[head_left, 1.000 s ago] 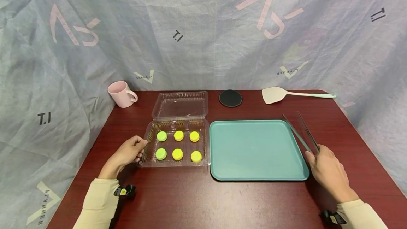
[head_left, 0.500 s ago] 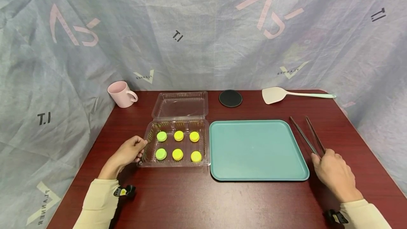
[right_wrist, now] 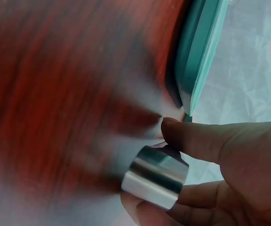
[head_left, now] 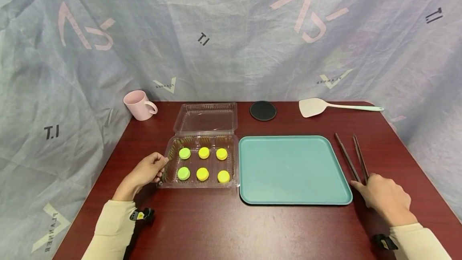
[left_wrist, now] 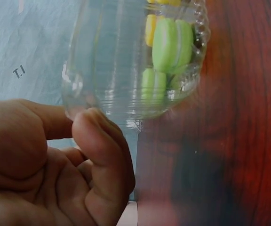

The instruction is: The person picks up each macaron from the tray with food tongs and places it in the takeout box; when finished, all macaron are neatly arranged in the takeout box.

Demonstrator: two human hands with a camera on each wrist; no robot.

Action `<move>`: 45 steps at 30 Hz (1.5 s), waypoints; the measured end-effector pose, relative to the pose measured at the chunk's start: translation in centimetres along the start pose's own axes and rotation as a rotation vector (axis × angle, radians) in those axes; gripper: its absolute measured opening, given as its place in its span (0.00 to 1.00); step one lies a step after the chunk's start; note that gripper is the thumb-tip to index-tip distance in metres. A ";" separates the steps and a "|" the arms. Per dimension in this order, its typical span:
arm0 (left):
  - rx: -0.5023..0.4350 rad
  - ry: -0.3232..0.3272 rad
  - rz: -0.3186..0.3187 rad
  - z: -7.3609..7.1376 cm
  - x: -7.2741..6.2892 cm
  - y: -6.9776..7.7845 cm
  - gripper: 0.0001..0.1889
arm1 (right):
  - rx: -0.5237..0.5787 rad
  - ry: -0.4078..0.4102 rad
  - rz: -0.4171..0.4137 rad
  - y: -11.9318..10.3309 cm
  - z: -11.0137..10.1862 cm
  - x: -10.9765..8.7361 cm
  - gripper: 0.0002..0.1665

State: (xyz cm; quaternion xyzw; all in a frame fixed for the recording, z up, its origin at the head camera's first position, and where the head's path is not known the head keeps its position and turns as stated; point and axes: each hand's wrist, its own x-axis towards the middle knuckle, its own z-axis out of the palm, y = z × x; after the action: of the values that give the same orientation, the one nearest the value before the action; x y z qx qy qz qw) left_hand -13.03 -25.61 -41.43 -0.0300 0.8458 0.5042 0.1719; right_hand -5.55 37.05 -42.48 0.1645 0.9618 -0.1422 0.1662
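My left hand (head_left: 148, 170) pinches the left rim of a clear plastic clamshell container (head_left: 213, 183), its lid folded back. In the left wrist view, thumb and finger meet at the container's edge (left_wrist: 72, 87). Inside sit two rows of macarons: green ones (head_left: 183, 173) on the left, yellow ones (head_left: 202, 174) in the middle and right. To the right of the teal tray (head_left: 288, 169), my right hand (head_left: 386, 198) holds metal tongs (head_left: 348, 159) low over the table, their arms spread and pointing away. The tongs' bent end (right_wrist: 156, 176) lies between thumb and fingers in the right wrist view.
A pink mug (head_left: 138, 105) stands at the back left. Along the back edge lie a round black coaster (head_left: 263, 110) and a white spatula (head_left: 313, 107). The tray sits right beside the container on the dark red table (head_left: 252, 228); a grey cloth (head_left: 231, 51) hangs behind.
My right hand has moved right and a little toward me with the tongs, whose tips have come away from the tray's edge. The left hand keeps its hold on the container.
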 end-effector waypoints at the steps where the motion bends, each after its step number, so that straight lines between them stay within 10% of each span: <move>1: 0.001 -0.001 0.001 0.0 0.0 0.0 0.11 | 0.000 0.001 -0.006 0.0 0.0 0.0 0.42; 15: 0.014 0.014 -0.021 0.1 -0.2 0.1 0.13 | -0.030 -0.020 -0.027 -0.5 -0.4 -0.1 0.40; 25: 0.077 0.043 -0.036 -1.2 -0.2 0.7 0.16 | -0.043 0.297 -0.235 -6.0 -1.0 -1.1 0.30; 36: 0.154 -0.006 -0.012 -3.3 1.5 2.9 0.16 | -0.071 0.217 -0.566 -16.7 -0.5 1.4 0.27; 45: 0.167 -0.103 -0.065 -4.6 5.4 4.4 0.21 | 0.086 -0.018 -0.697 -23.9 0.4 5.8 0.24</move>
State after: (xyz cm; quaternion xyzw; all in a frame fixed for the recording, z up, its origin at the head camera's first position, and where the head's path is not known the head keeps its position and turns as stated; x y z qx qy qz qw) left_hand -20.30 -26.81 -37.49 -0.0170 0.8734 0.4270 0.2336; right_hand -19.27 16.87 -39.75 -0.1680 0.9518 -0.2322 0.1092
